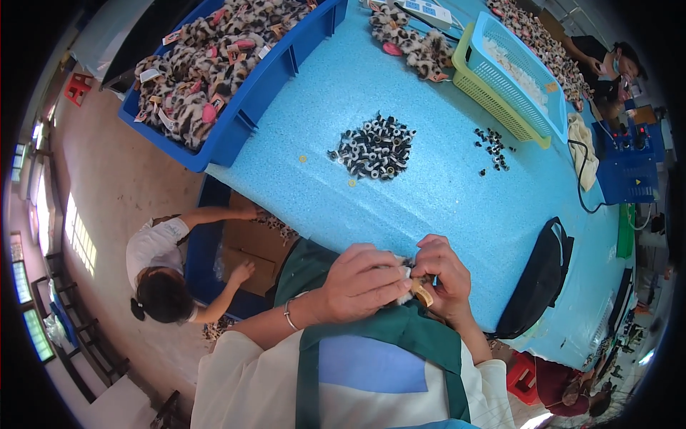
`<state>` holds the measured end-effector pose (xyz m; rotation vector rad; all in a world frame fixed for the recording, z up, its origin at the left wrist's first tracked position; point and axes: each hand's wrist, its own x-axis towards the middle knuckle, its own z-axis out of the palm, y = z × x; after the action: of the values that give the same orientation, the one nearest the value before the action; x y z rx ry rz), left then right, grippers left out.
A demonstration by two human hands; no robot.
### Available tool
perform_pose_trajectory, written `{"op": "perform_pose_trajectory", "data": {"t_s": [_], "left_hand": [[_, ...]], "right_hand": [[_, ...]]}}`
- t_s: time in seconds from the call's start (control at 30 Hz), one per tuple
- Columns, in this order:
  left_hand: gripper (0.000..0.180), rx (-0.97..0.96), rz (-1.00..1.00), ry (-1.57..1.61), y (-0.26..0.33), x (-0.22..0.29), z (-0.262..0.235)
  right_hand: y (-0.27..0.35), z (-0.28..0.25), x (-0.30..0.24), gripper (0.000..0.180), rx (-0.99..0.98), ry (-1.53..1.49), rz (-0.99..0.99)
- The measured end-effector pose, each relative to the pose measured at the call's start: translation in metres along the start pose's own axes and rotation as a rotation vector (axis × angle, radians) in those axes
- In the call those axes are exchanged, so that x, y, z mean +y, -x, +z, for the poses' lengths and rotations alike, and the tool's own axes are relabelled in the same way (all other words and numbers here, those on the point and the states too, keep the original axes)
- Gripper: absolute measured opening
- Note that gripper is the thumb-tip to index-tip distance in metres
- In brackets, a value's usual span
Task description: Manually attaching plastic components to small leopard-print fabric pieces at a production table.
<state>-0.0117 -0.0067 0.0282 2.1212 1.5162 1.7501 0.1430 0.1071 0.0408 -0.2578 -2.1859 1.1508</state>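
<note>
Close to my body, at the near edge of the table, both hands meet around a small furry plush piece (pixel 404 297), white with dark patches and mostly hidden by my fingers. My left hand (pixel 363 282) is closed on its left side, fingers bent over it. On the other side my right hand (pixel 444 280) pinches it, beside a tan tag-like strip (pixel 423 292) that sticks out between the hands. Beyond them on the blue tabletop (pixel 293 136) lies a heap of small black and white parts (pixel 375 148). A smaller scatter of black pieces (pixel 493 149) lies to its right.
Far left stands a blue crate (pixel 268 89) full of spotted plush pieces (pixel 214 61). More plush (pixel 414 44) lies near stacked plastic baskets (pixel 493 93). A black pouch (pixel 534 282) and a blue machine (pixel 629 164) are at right. A co-worker (pixel 164 272) bends beside the table at left.
</note>
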Motion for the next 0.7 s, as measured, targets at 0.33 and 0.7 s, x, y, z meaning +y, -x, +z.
{"op": "perform_pose_trajectory", "data": {"t_s": [0.33, 0.7], "left_hand": [[0.048, 0.026, -0.183, 0.187, 0.008, -0.003, 0.003], [0.030, -0.010, -0.176, 0.250, 0.010, 0.004, 0.008]], "right_hand": [[0.000, -0.007, 0.000, 0.037, -0.061, 0.043, 0.037], [0.004, -0.006, -0.003, 0.029, -0.052, -0.064, 0.200]]}}
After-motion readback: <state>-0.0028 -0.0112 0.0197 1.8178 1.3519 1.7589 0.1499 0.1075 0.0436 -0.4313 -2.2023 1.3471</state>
